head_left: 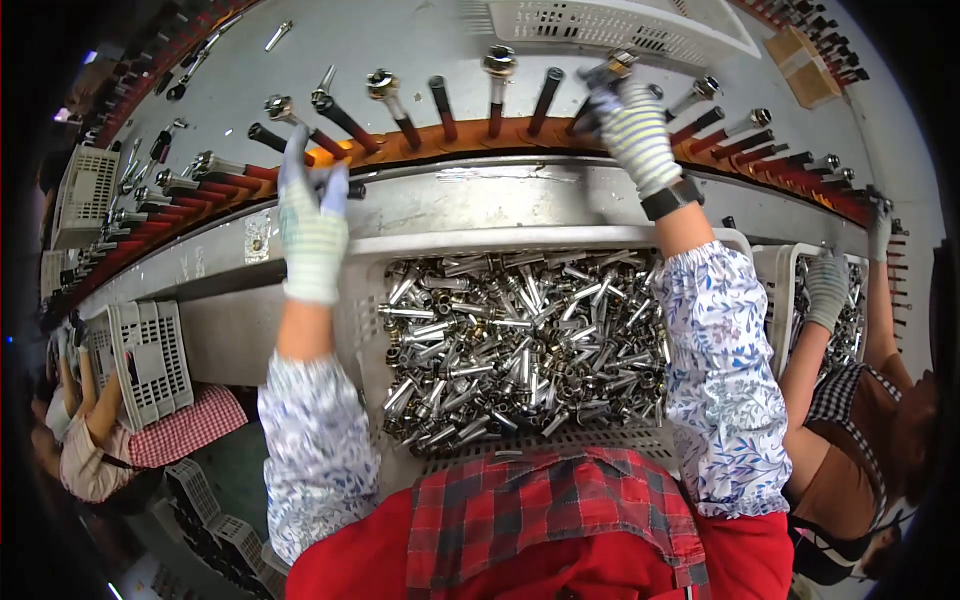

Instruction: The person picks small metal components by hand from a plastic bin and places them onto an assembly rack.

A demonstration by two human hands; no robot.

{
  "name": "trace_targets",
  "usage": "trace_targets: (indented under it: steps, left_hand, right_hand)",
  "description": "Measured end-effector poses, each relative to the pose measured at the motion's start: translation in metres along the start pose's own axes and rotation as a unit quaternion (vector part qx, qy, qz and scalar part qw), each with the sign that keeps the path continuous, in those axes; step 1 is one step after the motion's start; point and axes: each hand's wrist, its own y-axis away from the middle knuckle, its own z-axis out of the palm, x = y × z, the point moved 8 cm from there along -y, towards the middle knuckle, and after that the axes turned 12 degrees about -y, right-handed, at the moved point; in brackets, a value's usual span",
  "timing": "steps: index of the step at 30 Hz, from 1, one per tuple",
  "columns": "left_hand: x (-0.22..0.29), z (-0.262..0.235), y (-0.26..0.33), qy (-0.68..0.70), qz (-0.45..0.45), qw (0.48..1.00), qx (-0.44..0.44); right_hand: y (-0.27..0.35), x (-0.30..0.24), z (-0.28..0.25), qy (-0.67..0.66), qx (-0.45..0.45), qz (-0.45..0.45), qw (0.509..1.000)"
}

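Observation:
My left hand (312, 235), in a striped glove with bluish fingertips, reaches to the near side of the peg rail. Its index finger and thumb are stretched apart. A short black cylinder (355, 190) shows beside the thumb; whether the hand touches it I cannot tell. My right hand (640, 135), gloved alike, has its fingers closed around a shiny metal fitting (621, 63) at a peg; the fingertips are blurred. Red pegs with black tips (440, 105) stand along the curved orange rail (470, 136). Some bear chrome tubular fittings (499, 62).
A white crate (375, 330) full of loose metal fittings (520, 350) stands before me. Another white basket (620, 25) lies beyond the rail, near a cardboard box (803, 66). At right, a co-worker's gloved hand (826, 285) is over another crate. People and baskets (150, 355) are at left.

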Motion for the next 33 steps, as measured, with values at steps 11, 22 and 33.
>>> trace_targets:
  steps: [11,22,33]
  left_hand:
    - [-0.001,0.109,0.202,-0.383,0.236,0.746,-0.491]
    - [0.036,0.126,0.203,-0.065,0.064,0.847,-0.524]
    - [0.204,0.166,0.016,0.344,0.023,0.906,-0.245]
  right_hand:
    - [0.184,-0.134,0.059,0.172,-0.245,-0.282,0.911]
    - [0.298,0.002,0.02,0.423,-0.471,-0.025,0.774]
    - [0.3,0.014,0.024,0.316,-0.479,0.045,0.818]
